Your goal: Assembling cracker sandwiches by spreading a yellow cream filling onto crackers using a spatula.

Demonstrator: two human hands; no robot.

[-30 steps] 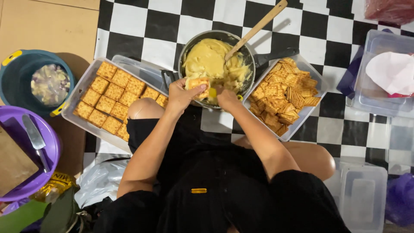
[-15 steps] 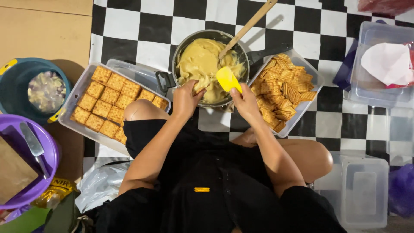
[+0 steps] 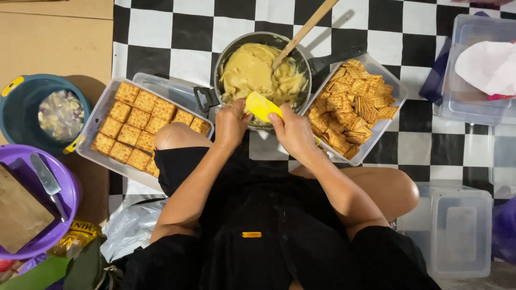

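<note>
I sit on a black-and-white checkered mat. My right hand grips a yellow spatula at the near rim of a metal pot of pale yellow paste. My left hand is curled right beside the spatula blade, closed on a cracker that is mostly hidden by its fingers. A wooden spoon stands in the paste. To the left, a clear tray holds square crackers in rows. To the right, another clear tray holds a loose heap of crackers.
A teal bucket with chopped bits stands at the left. Below it, a purple basin holds a knife and a board. Clear plastic boxes sit at the right, one with a pale cloth.
Both hands have drawn back from inside the pot to its near rim. The yellow spatula has come up into view in my right hand, next to the left hand.
</note>
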